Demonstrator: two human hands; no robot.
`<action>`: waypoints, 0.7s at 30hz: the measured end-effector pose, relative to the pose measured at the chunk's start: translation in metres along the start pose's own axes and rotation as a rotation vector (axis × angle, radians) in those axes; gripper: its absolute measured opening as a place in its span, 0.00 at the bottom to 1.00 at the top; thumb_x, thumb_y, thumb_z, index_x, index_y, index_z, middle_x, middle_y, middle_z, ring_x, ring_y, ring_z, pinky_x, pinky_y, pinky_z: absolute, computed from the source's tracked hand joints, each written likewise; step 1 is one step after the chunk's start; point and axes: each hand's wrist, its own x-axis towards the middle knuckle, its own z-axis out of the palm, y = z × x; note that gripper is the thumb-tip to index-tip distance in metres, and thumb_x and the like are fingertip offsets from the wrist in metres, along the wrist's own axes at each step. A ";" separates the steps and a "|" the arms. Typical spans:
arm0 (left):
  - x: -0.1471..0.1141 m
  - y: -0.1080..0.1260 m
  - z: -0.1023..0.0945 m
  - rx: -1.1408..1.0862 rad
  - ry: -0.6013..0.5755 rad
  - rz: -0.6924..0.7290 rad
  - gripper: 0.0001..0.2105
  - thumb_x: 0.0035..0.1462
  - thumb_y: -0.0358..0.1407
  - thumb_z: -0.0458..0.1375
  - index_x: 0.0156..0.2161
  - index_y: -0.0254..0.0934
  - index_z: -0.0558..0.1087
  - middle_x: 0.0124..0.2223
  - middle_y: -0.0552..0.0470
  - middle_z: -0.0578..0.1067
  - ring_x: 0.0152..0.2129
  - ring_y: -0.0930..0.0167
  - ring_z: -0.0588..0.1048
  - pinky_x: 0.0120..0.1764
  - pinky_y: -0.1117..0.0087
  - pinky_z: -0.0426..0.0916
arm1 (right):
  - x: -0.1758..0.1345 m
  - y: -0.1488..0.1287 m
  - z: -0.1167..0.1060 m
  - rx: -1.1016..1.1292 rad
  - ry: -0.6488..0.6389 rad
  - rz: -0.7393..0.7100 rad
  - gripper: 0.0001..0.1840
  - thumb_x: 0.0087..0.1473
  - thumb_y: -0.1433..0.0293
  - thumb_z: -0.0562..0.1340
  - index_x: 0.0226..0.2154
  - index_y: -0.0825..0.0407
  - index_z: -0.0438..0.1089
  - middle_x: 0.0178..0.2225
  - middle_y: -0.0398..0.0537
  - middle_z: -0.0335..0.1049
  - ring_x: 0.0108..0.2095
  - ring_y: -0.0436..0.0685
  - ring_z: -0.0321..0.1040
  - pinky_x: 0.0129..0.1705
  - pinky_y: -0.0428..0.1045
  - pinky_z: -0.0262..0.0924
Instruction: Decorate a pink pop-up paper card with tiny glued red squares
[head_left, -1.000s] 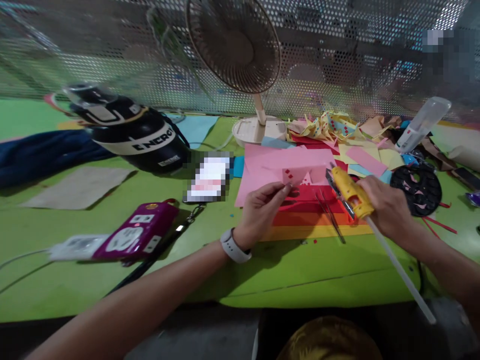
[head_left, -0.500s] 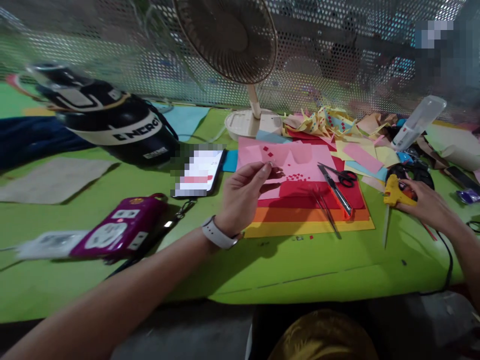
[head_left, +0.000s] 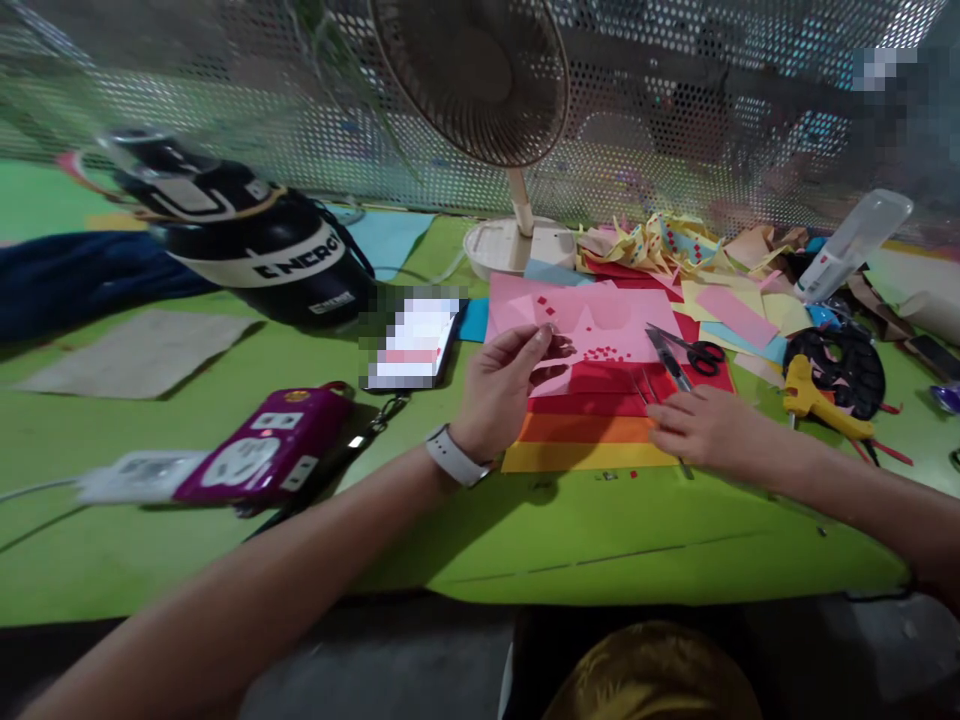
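Pink paper [head_left: 652, 310] is strewn with small red pieces [head_left: 607, 354] on the green table [head_left: 600, 540]. Over it, the thumb and forefinger of the left hand [head_left: 499, 385] are held close together; whether anything is gripped cannot be told. Tweezers [head_left: 685, 467] are partly covered by the right hand [head_left: 701, 425], whose grip cannot be made out. Farther right, a yellow glue gun [head_left: 806, 395] is laid.

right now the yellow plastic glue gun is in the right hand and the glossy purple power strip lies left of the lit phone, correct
No: in the head view the yellow glue gun lies off to the right, outside the right hand. The rest stands.
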 end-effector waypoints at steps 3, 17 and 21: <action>0.001 -0.002 -0.002 0.001 -0.012 -0.025 0.10 0.48 0.43 0.69 0.33 0.39 0.78 0.33 0.52 0.80 0.31 0.72 0.78 0.32 0.74 0.72 | 0.010 -0.001 0.004 -0.022 0.012 -0.135 0.08 0.60 0.78 0.57 0.34 0.54 0.71 0.34 0.49 0.74 0.31 0.55 0.67 0.31 0.51 0.56; 0.005 -0.004 -0.002 -0.034 0.014 -0.040 0.10 0.49 0.41 0.68 0.33 0.38 0.77 0.34 0.51 0.79 0.32 0.72 0.79 0.35 0.72 0.73 | 0.018 0.030 0.006 0.907 0.673 0.775 0.05 0.54 0.68 0.62 0.36 0.50 0.67 0.32 0.45 0.74 0.31 0.53 0.72 0.34 0.49 0.68; 0.006 -0.005 -0.002 -0.069 0.041 -0.075 0.10 0.48 0.40 0.69 0.32 0.37 0.77 0.33 0.52 0.79 0.32 0.73 0.78 0.35 0.73 0.73 | 0.023 0.037 0.016 0.921 0.483 0.822 0.07 0.53 0.65 0.61 0.31 0.52 0.71 0.33 0.50 0.75 0.31 0.56 0.71 0.35 0.53 0.68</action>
